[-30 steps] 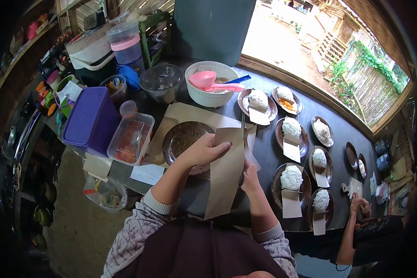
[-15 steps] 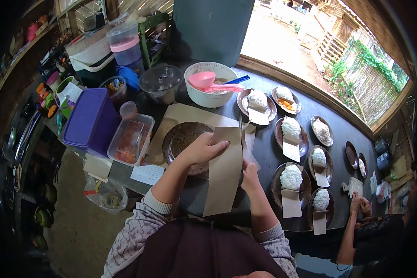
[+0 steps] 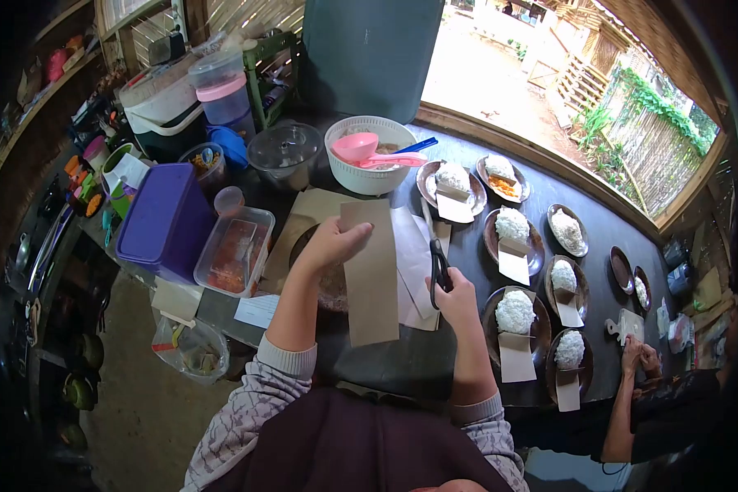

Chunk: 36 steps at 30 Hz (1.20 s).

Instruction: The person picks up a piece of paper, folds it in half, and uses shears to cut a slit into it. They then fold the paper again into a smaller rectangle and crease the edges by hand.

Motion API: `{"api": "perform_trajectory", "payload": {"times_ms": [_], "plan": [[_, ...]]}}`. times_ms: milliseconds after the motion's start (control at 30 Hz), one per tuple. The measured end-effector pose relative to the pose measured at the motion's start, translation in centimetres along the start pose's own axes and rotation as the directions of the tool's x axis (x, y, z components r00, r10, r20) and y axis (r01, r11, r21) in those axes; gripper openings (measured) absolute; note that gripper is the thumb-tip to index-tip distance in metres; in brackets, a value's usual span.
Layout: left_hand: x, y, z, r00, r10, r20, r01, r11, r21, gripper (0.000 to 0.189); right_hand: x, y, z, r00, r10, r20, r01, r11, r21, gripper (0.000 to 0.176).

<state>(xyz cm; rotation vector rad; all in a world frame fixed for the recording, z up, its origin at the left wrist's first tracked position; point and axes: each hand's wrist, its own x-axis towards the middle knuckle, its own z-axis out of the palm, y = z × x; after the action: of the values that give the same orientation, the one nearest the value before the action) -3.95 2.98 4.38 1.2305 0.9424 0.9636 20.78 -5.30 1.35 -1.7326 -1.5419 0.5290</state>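
Paper strip (image 3: 370,279) now hangs free above the brown sheet (image 3: 303,215), pinched near its top by the left hand (image 3: 330,243), while the right hand (image 3: 457,302), fingers closed through the scissors (image 3: 439,271), has drawn aside, so the cut looks finished.

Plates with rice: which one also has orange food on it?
The plate second to the right of the white bowl, on the window side; every other plate shows only white rice.
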Motion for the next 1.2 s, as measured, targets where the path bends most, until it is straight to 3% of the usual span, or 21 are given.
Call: {"api": "perform_trajectory", "payload": {"times_ms": [33,100,133,267,333,433,500,567,600,667,767,833,867,933,967,1000,1033,1067,1100,1167,1200], "plan": [[0.7,-1.0,-0.7,1.000,0.002,0.002,-0.002,1.000,0.005,0.028,0.2,0.8,0.1,0.998,-0.060,-0.011,0.059,0.997,-0.044,0.029],[1.5,-1.4,-1.4,0.959,0.082,-0.271,-0.054,0.992,0.111,0.031,0.5,2.0,0.3,0.997,-0.067,-0.033,0.067,0.998,-0.015,0.032],[0.5,0.0,-0.7,0.938,0.097,-0.332,-0.081,0.995,0.062,0.032,0.5,2.2,0.2,0.995,-0.099,-0.013,0.098,0.993,-0.067,0.034],[2.1,-2.0,-2.2,0.928,0.138,-0.345,-0.152,0.988,-0.013,0.034,0.6,2.4,0.7,0.993,-0.117,-0.021,0.113,0.985,-0.127,0.037],[1.9,-1.6,-2.0,0.938,0.058,-0.341,-0.062,0.998,-0.003,0.035,0.7,2.4,1.0,0.993,-0.109,-0.042,0.104,0.987,-0.119,0.036],[2.2,-1.8,-1.2,0.916,0.102,-0.388,-0.124,0.992,-0.030,0.043,0.5,2.0,1.0,0.988,-0.151,-0.043,0.142,0.976,-0.166,0.034],[1.9,-1.3,-0.7,0.913,0.060,-0.405,-0.083,0.996,-0.040,0.044,0.3,1.6,1.1,0.979,-0.201,-0.025,0.191,0.957,-0.217,0.032],[2.1,-1.5,-0.7,0.906,0.016,-0.423,-0.041,0.998,-0.051,0.045,0.0,1.2,1.3,0.945,-0.293,0.148,0.324,0.904,-0.278,0.029],[2.4,-1.9,-0.8,0.924,0.048,-0.380,-0.078,0.995,-0.064,0.045,-0.1,1.1,1.3,0.936,-0.248,0.250,0.316,0.903,-0.290,0.029],[2.9,-2.7,-1.0,0.938,0.082,-0.336,-0.114,0.990,-0.077,0.045,-0.4,0.7,1.5,0.945,-0.223,0.238,0.295,0.896,-0.332,0.029],[2.4,-1.9,-0.3,0.919,0.056,-0.391,-0.091,0.993,-0.073,0.036,-0.6,0.8,1.9,0.963,-0.186,0.196,0.252,0.882,-0.399,0.031],[2.6,-2.0,-0.5,0.943,0.036,-0.332,-0.080,0.990,-0.119,0.036,-0.4,1.3,2.3,0.971,-0.171,0.164,0.226,0.879,-0.420,0.033],[2.7,-2.3,0.0,0.942,0.036,-0.332,-0.079,0.990,-0.118,0.036,0.0,1.6,2.4,0.981,-0.142,0.129,0.182,0.906,-0.382,0.035],[1.3,-0.3,2.3,0.952,0.019,-0.306,-0.138,0.918,-0.373,0.036,0.3,0.7,2.1,0.988,-0.153,0.025,0.153,0.940,-0.304,0.037],[1.3,-0.5,2.0,0.952,0.020,-0.306,-0.138,0.918,-0.371,0.036,0.3,0.3,1.7,0.988,-0.152,0.024,0.152,0.941,-0.303,0.037],[1.0,-0.4,1.7,0.990,0.008,-0.139,-0.034,0.981,-0.191,0.037,0.4,-0.1,1.4,0.961,-0.271,0.063,0.271,0.963,0.017,0.035],[0.6,-0.4,1.5,0.999,-0.042,0.025,0.041,0.999,0.009,0.037,0.2,-0.5,0.9,0.918,-0.390,0.064,0.349,0.875,0.336,0.035],[0.4,-0.8,3.1,1.000,0.011,0.002,-0.011,1.000,-0.016,0.036,-0.6,-1.3,1.2,0.944,-0.317,0.088,0.208,0.782,0.588,0.031],[-0.1,-0.3,3.9,1.000,0.012,-0.002,-0.012,1.000,-0.021,0.036,-1.2,-1.6,0.9,0.943,-0.320,0.092,0.208,0.783,0.586,0.031],[-0.8,0.2,4.5,0.979,0.004,0.204,-0.017,0.998,0.062,0.034,-1.9,-1.9,0.6,0.908,-0.263,0.325,0.028,0.814,0.580,0.026],[-0.7,0.3,4.3,0.964,-0.096,0.249,0.061,0.988,0.144,0.028,-1.6,-1.4,1.1,0.920,-0.290,0.263,0.091,0.812,0.576,0.021]]}}
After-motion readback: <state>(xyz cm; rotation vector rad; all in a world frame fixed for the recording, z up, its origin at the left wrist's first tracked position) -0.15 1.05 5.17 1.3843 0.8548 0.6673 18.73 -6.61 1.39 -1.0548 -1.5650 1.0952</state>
